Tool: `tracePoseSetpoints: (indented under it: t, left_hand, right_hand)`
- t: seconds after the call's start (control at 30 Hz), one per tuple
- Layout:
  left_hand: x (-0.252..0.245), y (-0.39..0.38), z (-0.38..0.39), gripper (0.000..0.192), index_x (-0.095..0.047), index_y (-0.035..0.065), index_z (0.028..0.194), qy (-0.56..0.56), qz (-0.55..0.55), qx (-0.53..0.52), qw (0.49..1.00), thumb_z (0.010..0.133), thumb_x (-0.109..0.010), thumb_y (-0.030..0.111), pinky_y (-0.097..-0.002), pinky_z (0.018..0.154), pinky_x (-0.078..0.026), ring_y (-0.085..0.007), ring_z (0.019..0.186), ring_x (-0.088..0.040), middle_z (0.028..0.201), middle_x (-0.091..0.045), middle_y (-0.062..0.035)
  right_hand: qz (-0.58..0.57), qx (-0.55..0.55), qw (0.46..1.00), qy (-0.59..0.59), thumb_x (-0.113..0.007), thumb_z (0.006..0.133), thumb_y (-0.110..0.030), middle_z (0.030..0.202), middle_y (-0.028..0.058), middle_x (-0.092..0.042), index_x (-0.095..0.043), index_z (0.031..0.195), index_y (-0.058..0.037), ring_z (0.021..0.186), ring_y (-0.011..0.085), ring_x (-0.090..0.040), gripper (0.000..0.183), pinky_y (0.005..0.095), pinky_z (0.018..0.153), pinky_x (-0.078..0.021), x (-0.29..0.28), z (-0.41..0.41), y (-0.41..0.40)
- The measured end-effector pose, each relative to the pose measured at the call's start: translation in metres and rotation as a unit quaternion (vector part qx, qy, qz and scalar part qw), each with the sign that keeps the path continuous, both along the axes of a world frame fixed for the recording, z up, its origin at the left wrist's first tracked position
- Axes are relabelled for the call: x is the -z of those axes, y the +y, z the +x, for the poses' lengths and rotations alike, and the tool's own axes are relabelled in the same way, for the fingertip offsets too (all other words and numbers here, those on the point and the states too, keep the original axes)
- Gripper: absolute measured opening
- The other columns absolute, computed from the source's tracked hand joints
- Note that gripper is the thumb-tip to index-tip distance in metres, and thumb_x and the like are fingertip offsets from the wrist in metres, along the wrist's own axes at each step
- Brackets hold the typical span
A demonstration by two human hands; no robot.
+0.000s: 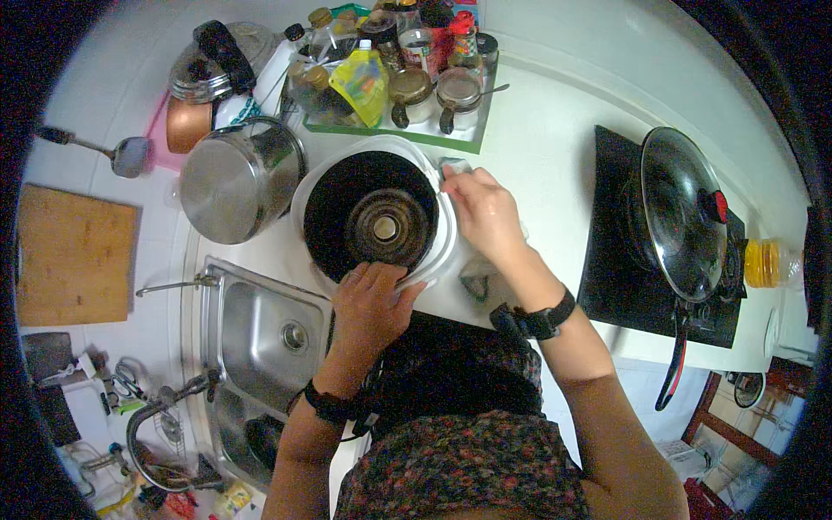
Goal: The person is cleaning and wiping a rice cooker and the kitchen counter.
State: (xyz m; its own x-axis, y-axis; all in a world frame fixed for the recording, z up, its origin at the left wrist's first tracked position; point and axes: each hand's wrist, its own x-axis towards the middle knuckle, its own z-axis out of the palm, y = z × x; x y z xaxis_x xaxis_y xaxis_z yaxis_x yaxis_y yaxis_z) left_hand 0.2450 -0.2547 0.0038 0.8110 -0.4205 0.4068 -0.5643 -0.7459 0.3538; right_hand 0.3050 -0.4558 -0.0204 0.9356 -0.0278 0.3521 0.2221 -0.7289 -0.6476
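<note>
A white round kitchen appliance body point(447, 224), likely a rice cooker, stands on the worktop with its top uncovered. Its dark hollow point(325, 214) shows a ringed base with a pale disc point(385, 227) at the centre. My left hand point(374, 309) grips the near rim, fingers over the edge. At the upper right side, my right hand point(484, 205) pinches a small greyish-green cloth or sponge point(455, 166) against the outside of the body. What lies under the right palm is hidden.
Left of the appliance, a steel pot point(224, 188) lies tilted near a steel sink point(263, 325). Behind stands a green-edged tray point(416, 138) of bottles and jars. At right, a glass-lidded pan point(679, 214) sits on a black hob point(604, 260). A clear plastic bag point(484, 279) lies near my right wrist.
</note>
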Motion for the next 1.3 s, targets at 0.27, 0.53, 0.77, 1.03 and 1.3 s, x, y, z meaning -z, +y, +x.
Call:
tracePoseSetpoints:
  t: [0.27,0.53,0.77,1.03,1.3]
  left_hand:
    - [-0.010,-0.023,0.006,0.042,-0.056,0.0051,0.102,0.095,-0.051,-0.065,0.992,0.069,-0.074,0.023,-0.0407,0.081,-0.044,-0.0321,0.093,-0.055,0.096,-0.059,-0.0135]
    - [-0.017,0.058,0.016,0.067,-0.050,0.0098,0.119,0.064,0.021,0.012,0.998,0.062,-0.079,0.029,-0.0477,0.101,-0.032,-0.0352,0.119,-0.041,0.119,-0.049,-0.0107]
    - [0.007,0.084,0.025,0.063,-0.053,0.0101,0.110,0.008,0.092,0.015,0.996,0.062,-0.074,0.043,-0.0517,0.102,-0.028,-0.0329,0.128,-0.034,0.119,-0.049,-0.0076]
    - [0.007,0.081,0.022,0.057,-0.056,0.0098,0.103,0.006,0.073,-0.006,0.997,0.064,-0.069,0.049,-0.0484,0.098,-0.031,-0.0287,0.125,-0.037,0.114,-0.051,-0.0061]
    - [0.013,0.081,0.021,0.056,-0.057,0.0093,0.101,0.008,0.049,0.003,0.999,0.065,-0.067,0.050,-0.0483,0.096,-0.032,-0.0296,0.121,-0.039,0.109,-0.053,-0.0067]
  right_hand:
    - [0.365,0.156,0.910,0.123,-0.058,0.085,-0.008,0.077,0.0032,-0.061,-0.055,0.105,-0.0056,0.066,0.0103,-0.056,0.021,0.0257,0.054,-0.0458,-0.017,-0.031,-0.073]
    - [0.442,-0.049,0.892,0.087,-0.060,0.077,0.006,0.097,0.0095,-0.063,-0.050,0.113,-0.0013,0.092,0.0182,-0.061,0.038,0.0266,0.081,-0.0470,-0.052,-0.026,-0.028]
    - [-0.196,-0.180,0.957,-0.117,-0.054,0.071,-0.006,0.074,0.0126,-0.057,-0.052,0.078,-0.0028,0.077,0.0291,-0.057,0.008,0.0377,0.069,-0.0489,-0.051,0.004,0.008]
    - [-0.279,-0.319,0.901,-0.090,-0.056,0.065,-0.003,0.075,0.0093,-0.057,-0.057,0.088,0.0007,0.077,0.0242,-0.056,0.024,0.0339,0.069,-0.0491,-0.065,-0.021,0.019]
    - [-0.174,-0.402,0.894,-0.094,-0.058,0.065,-0.001,0.079,0.0104,-0.058,-0.058,0.089,0.0006,0.074,0.0243,-0.056,0.024,0.0345,0.067,-0.0481,-0.058,-0.051,0.077]
